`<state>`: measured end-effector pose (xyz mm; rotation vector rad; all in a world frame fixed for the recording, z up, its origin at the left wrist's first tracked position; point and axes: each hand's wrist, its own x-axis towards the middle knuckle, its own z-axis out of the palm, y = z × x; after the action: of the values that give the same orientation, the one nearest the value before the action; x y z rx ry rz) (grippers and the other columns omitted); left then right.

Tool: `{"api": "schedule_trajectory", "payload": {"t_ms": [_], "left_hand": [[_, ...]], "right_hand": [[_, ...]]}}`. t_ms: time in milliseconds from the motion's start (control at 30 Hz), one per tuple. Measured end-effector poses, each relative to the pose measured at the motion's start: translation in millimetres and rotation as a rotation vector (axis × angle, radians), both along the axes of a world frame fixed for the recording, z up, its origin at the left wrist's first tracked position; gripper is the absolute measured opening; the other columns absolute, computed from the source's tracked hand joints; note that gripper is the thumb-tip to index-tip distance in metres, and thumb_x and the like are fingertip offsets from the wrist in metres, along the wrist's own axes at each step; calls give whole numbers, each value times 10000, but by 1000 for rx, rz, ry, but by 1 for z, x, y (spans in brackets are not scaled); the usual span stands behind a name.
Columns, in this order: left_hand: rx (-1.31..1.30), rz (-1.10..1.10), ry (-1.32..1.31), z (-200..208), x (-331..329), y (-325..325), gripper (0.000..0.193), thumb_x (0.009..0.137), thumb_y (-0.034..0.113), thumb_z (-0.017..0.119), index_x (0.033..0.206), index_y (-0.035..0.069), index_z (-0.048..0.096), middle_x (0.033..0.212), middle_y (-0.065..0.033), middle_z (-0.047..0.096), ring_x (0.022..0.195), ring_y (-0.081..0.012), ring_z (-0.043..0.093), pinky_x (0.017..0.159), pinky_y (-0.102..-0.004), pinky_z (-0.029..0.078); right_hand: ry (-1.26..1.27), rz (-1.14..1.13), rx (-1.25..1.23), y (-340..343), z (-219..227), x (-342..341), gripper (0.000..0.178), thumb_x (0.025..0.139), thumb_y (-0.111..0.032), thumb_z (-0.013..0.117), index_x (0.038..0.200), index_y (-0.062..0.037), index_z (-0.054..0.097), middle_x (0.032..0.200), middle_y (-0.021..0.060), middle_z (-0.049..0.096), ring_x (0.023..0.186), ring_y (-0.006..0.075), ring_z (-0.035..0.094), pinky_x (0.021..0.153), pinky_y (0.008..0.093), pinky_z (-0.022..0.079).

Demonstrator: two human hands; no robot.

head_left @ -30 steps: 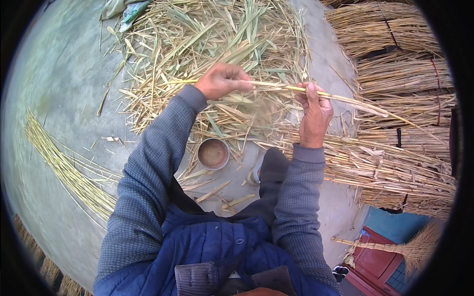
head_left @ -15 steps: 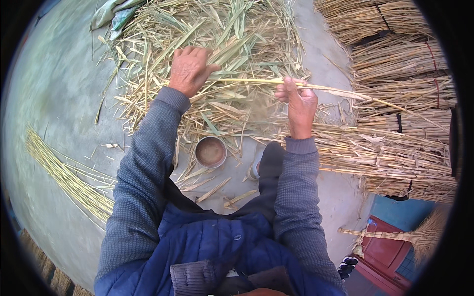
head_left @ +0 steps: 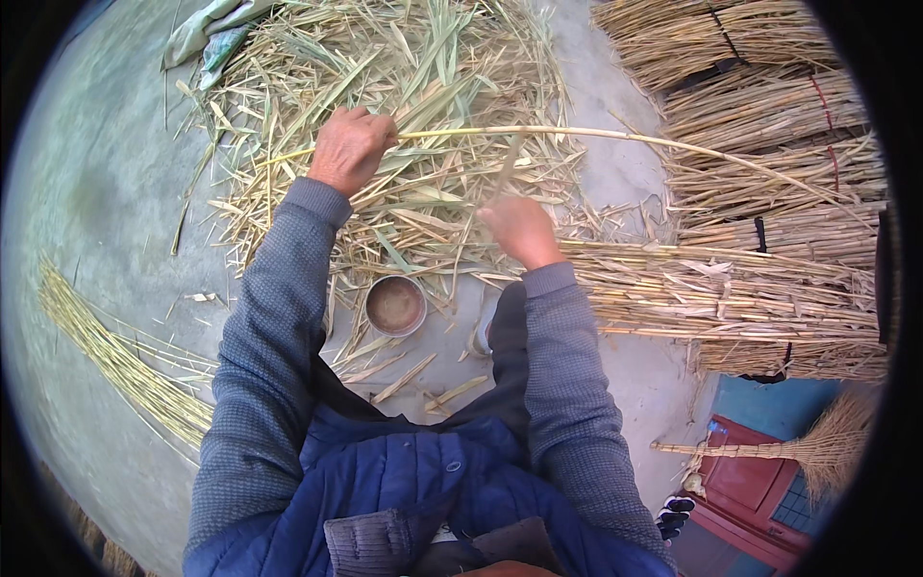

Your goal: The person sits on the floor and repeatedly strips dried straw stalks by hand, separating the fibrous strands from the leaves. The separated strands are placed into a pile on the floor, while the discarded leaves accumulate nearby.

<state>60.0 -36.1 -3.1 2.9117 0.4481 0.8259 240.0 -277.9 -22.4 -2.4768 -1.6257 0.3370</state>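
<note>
My left hand is closed around a long, thin yellow reed stalk above the heap. The stalk pokes out a little past the fist on the left and arches far to the right, over the bundles. Below it, my right hand is closed and smeared by motion, apart from the stalk. A blurred strip of dry leaf sticks up from its fingers. Under both hands lies a loose heap of leaves and husks, green and straw-coloured.
A small round metal bowl stands before my legs. Stripped stalks lie at the left. Tied bundles of reeds fill the right side, with untied stalks nearer. A straw broom and a red panel are at lower right. Cloth lies upper left.
My right hand has let go of the stalk and moved down and left, a strip of leaf now in it. My left hand keeps hold of the stalk, which now pokes out past the fist.
</note>
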Motion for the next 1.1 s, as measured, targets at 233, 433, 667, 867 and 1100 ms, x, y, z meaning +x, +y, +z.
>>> {"api": "schedule_trajectory", "payload": {"t_ms": [233,433,667,867,1100], "left_hand": [[23,-42,-57,-13,-17,14,117,816,184,702,813,122,603,705,-47,641,730,-234,594,698,-371,446],[-120,48,354,-47,-57,54,131,844,220,688,905,124,623,760,-73,670,811,-294,634,781,-444,449],[-383,-72,240,-21,-68,27,384,805,321,795,1108,110,688,1025,-68,691,1004,-276,609,908,-403,413],[-526,-162,-189,7,-23,-28,292,814,264,814,1019,70,739,930,-74,694,918,-242,626,831,-368,460],[-1144,-103,-286,11,-27,-32,199,852,145,798,984,7,742,857,-74,744,741,-129,673,692,-278,546]], "right_hand": [[76,-265,-42,-13,18,39,763,781,-324,824,1392,4,507,1354,222,598,1256,334,578,992,424,505],[1194,-259,944,-15,83,41,548,910,-199,758,1331,65,524,1247,227,644,1093,227,660,855,303,573],[992,-346,989,21,78,7,281,974,-224,692,1069,37,654,922,130,723,761,165,717,687,261,593],[978,-310,983,35,81,-22,256,971,-195,695,1048,46,653,845,116,714,719,155,713,644,251,589],[1045,-354,985,42,81,-37,258,964,-208,707,1032,34,649,832,107,707,692,144,703,624,244,581]]}}
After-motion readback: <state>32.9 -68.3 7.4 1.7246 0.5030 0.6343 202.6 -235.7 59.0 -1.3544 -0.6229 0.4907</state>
